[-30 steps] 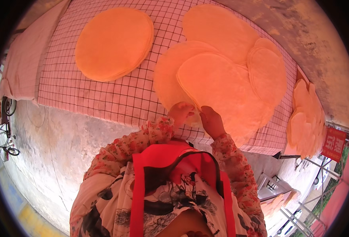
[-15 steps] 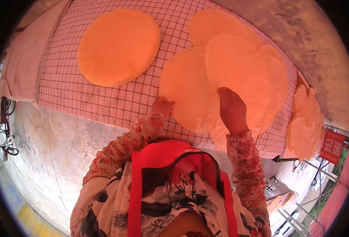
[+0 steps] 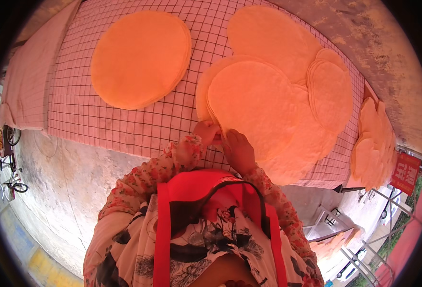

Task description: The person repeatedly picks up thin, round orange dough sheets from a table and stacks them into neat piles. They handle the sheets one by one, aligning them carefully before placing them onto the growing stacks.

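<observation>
Thin, round flatbread sheets [image 3: 268,33] lie overlapped on the right half of a checked cloth [image 3: 144,129]. One flatbread [image 3: 249,95] lies over the near-left part of this spread, its left edge a little inside the sheet beneath. My left hand [image 3: 207,132] pinches at the near-left edge of the sheets. Close beside it, my right hand [image 3: 239,150] has its fingers closed on the near edge of that upper flatbread. The fingertips of both hands almost meet, and how many layers they grip is hidden. To the left sits a neat round stack of flatbreads [image 3: 139,60], apart from my hands.
More flatbreads [image 3: 373,146] hang or lie past the table's right end, by a red sign [image 3: 405,172]. A pink cloth [image 3: 29,91] covers the surface at far left. Bicycles [image 3: 12,162] stand on the floor beyond. A wall [image 3: 383,48] runs along the far right.
My right hand has come left and nearer to me, beside my left hand. The upper flatbread has shifted left and nearer, uncovering a small group of sheets at the right.
</observation>
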The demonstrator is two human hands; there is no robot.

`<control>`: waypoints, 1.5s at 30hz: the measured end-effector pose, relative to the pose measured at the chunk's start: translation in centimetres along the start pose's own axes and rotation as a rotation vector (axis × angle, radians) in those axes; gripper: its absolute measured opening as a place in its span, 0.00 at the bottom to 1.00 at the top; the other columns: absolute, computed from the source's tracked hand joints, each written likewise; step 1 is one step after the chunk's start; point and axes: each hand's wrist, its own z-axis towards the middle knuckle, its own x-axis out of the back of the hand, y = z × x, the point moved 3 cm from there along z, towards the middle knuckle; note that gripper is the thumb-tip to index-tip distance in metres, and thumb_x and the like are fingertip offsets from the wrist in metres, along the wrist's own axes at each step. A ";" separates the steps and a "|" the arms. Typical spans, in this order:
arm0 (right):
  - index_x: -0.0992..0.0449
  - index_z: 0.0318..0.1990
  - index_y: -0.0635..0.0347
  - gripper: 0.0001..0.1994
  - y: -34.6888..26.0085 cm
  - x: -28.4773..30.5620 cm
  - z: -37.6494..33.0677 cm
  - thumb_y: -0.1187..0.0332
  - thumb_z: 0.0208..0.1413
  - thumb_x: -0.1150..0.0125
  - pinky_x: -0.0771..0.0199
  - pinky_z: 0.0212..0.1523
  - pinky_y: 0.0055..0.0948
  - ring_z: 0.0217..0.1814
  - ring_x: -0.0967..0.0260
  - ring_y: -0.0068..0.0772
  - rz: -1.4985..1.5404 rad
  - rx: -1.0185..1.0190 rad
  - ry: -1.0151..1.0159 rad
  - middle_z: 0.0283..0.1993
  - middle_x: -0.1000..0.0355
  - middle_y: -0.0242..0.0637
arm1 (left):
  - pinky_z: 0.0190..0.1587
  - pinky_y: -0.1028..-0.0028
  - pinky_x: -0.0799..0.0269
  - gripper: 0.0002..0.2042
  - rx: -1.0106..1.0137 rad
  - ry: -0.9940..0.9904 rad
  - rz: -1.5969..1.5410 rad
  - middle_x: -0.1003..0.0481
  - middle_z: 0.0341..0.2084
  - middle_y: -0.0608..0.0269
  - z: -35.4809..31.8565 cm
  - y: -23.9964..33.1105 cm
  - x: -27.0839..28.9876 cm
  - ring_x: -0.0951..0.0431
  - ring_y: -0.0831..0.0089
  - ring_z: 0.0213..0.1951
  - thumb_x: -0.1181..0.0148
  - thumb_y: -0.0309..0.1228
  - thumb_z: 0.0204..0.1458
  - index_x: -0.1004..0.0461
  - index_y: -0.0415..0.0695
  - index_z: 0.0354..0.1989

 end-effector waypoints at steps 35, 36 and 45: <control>0.32 0.35 0.61 0.07 0.3 0.4 4.8 0.76 0.46 0.49 0.25 0.35 0.40 0.40 0.30 0.45 -0.113 0.120 0.044 0.37 0.31 0.40 | 0.27 0.69 0.30 0.10 -0.377 0.355 0.426 0.28 0.16 0.61 2.0 0.0 5.9 0.25 0.71 0.23 0.38 0.32 0.43 0.27 0.38 0.25; 0.32 0.34 0.61 0.07 0.0 -0.1 4.7 0.75 0.46 0.49 0.25 0.35 0.40 0.40 0.30 0.45 -0.107 0.124 0.059 0.37 0.31 0.41 | 0.27 0.69 0.30 0.10 -0.425 0.357 0.475 0.28 0.16 0.61 1.7 0.3 5.6 0.26 0.71 0.23 0.38 0.33 0.43 0.28 0.39 0.24; 0.30 0.32 0.62 0.04 0.2 -0.3 4.7 0.72 0.50 0.50 0.26 0.34 0.41 0.38 0.30 0.46 -0.088 0.033 0.000 0.36 0.30 0.42 | 0.28 0.70 0.30 0.12 -0.501 0.645 0.459 0.27 0.20 0.62 3.2 0.9 7.1 0.25 0.70 0.25 0.36 0.35 0.42 0.28 0.39 0.26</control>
